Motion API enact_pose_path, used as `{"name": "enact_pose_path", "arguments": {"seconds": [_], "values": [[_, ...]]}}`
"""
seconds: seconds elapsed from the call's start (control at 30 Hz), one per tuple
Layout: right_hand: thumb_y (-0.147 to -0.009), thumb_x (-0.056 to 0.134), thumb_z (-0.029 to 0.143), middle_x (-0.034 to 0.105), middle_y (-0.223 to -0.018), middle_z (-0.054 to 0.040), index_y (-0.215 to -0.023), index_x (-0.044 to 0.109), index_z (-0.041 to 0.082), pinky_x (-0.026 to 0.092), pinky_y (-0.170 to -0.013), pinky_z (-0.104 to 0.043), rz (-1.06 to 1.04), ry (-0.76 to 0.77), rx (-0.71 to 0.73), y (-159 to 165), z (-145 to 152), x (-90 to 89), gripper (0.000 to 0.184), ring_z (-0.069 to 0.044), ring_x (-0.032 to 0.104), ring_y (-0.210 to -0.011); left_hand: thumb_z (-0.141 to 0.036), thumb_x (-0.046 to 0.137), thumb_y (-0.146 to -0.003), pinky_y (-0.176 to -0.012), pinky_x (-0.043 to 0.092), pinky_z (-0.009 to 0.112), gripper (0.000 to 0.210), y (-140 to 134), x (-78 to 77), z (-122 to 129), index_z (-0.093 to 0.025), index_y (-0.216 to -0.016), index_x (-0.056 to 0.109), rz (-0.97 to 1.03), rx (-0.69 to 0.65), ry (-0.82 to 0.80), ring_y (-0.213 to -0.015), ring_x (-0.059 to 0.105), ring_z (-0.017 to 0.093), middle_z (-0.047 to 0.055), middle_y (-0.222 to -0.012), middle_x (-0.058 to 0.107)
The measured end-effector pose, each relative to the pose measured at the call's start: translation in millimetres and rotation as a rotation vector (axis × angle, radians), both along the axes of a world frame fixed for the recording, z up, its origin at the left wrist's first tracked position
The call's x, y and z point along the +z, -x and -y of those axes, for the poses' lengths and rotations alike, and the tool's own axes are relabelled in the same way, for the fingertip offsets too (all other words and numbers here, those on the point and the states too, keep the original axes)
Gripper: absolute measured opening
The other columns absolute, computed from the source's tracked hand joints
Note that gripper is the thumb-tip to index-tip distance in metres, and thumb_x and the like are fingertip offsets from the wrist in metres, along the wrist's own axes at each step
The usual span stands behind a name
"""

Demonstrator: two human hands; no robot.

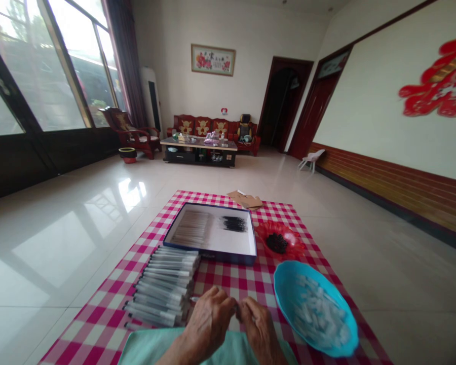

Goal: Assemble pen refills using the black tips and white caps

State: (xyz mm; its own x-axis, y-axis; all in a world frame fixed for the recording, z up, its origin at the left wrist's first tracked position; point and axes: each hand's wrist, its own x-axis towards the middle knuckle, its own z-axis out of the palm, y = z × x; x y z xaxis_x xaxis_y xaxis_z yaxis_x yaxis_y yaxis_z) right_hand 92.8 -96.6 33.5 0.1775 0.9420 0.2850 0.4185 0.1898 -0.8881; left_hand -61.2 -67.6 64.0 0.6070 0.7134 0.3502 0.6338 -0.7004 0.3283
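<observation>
My left hand (212,315) is closed around a thin pen (193,299), whose clear end pokes out past the knuckles on the left. Close beside it, my right hand (257,324) pinches at the pen's other end; a small dark piece shows between the two hands, too hidden to name. Both hands are over a green cloth (152,344) at the near table edge. Left of them lies a pile of clear pens with dark ends (163,286). To the right, a blue bowl (279,289) holds many translucent white caps (319,309).
Beyond the hands, a shallow white-lined box (228,246) holds clear tubes (190,227) and black refills (234,223). A red flower-shaped dish (296,246) contains small black parts. Brown cardboard (247,198) lies at the far edge of the checked tablecloth (228,279).
</observation>
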Motion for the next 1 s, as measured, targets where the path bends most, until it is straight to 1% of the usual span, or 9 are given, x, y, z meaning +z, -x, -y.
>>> {"name": "enact_pose_path", "arguments": {"seconds": [0.1, 0.2, 0.3, 0.47, 0.63, 0.73, 0.83, 0.9, 1.0], "values": [[-0.089, 0.045, 0.051, 0.056, -0.054, 0.0014, -0.061, 0.055, 0.022, 0.042, -0.05, -0.025, -0.113, 0.123, 0.047, -2.6, -0.8, 3.5, 0.042, -0.015, 0.052, -0.052, -0.017, 0.047, -0.09, -0.078, 0.046, 0.035, 0.019, -0.2, 1.9, 3.0, -0.021, -0.102, 0.062, 0.158, 0.062, -0.122, -0.088, 0.057, 0.023, 0.008, -0.099, 0.064], [-0.09, 0.041, 0.054, 0.057, -0.055, -0.0002, -0.06, 0.055, 0.022, 0.046, -0.055, -0.027, -0.3, 0.192, -0.044, -3.0, -0.9, 7.7, 0.045, -0.017, 0.054, -0.054, -0.022, 0.047, -0.091, -0.077, 0.048, 0.032, 0.017, 0.5, -2.1, 3.5, -0.02, -0.095, 0.064, 0.381, 0.146, -0.097, -0.085, 0.06, 0.021, 0.008, -0.093, 0.065], [-0.09, 0.039, 0.056, 0.06, -0.056, -0.0014, -0.061, 0.058, 0.023, 0.047, -0.056, -0.029, -0.439, 0.246, -0.02, 2.0, 0.6, 10.7, 0.047, -0.018, 0.057, -0.054, -0.033, 0.05, -0.091, -0.07, 0.051, 0.028, 0.021, 1.2, -9.2, -1.5, -0.019, -0.097, 0.065, 0.568, 0.253, 0.164, -0.076, 0.064, 0.019, 0.005, -0.084, 0.067], [-0.09, 0.034, 0.06, 0.058, -0.05, -0.0016, -0.057, 0.06, 0.022, 0.044, -0.053, -0.027, -0.501, 0.317, 0.248, 23.8, 7.2, 11.4, 0.057, -0.016, 0.054, -0.047, -0.05, 0.057, -0.083, -0.07, 0.053, 0.027, 0.047, -2.6, -11.9, -10.4, -0.016, -0.114, 0.062, 0.944, 0.25, 0.708, -0.082, 0.066, 0.02, 0.006, -0.086, 0.07], [-0.09, 0.044, 0.043, 0.063, -0.054, 0.0001, -0.063, 0.067, 0.021, 0.037, -0.045, -0.02, -0.281, 0.457, 0.42, 32.4, 19.0, 25.7, 0.042, -0.012, 0.055, -0.047, -0.044, 0.07, -0.071, -0.041, 0.037, 0.017, 0.056, -8.4, -11.5, -12.7, -0.017, -0.118, 0.057, 1.278, 0.224, 1.167, -0.05, 0.053, 0.008, 0.002, -0.081, 0.066], [-0.086, 0.052, 0.029, 0.069, -0.071, -0.0003, -0.081, 0.07, 0.023, 0.045, -0.057, -0.02, 0.045, 0.316, 0.258, -1.3, 18.0, 37.4, 0.02, -0.015, 0.063, -0.066, -0.045, 0.072, -0.069, -0.035, 0.025, 0.015, 0.061, -6.4, -16.1, -12.1, -0.015, -0.119, 0.057, 1.209, 0.215, 1.219, -0.038, 0.038, 0.003, -0.002, -0.066, 0.061], [-0.088, 0.045, 0.024, 0.07, -0.09, -0.006, -0.097, 0.068, 0.019, 0.048, -0.075, -0.025, 0.482, 0.13, -0.098, -66.8, 7.5, 41.3, 0.024, -0.018, 0.065, -0.083, -0.054, 0.07, -0.069, -0.034, 0.019, 0.016, 0.064, -3.1, -19.9, -8.9, -0.013, -0.118, 0.059, 1.096, 0.187, 1.218, -0.035, 0.034, 0.003, -0.003, -0.058, 0.057], [-0.088, 0.045, 0.022, 0.068, -0.103, -0.0101, -0.106, 0.065, 0.017, 0.048, -0.081, -0.026, 0.829, 0.233, -0.362, -114.0, -0.7, 39.0, 0.028, -0.02, 0.064, -0.093, -0.058, 0.07, -0.067, -0.034, 0.017, 0.017, 0.068, -2.4, -20.2, -6.2, -0.012, -0.117, 0.061, 1.048, 0.171, 1.218, -0.033, 0.034, 0.003, -0.003, -0.056, 0.057], [-0.083, 0.05, 0.019, 0.068, -0.1, -0.0203, -0.102, 0.067, 0.008, 0.047, -0.082, -0.037, 0.949, 0.332, -0.506, -164.0, -9.4, 31.8, 0.027, -0.03, 0.064, -0.096, -0.061, 0.069, -0.065, -0.034, 0.015, 0.018, 0.072, -4.0, -18.0, -3.1, -0.011, -0.115, 0.062, 1.013, 0.164, 1.224, -0.032, 0.034, 0.003, -0.001, -0.056, 0.059]]}}
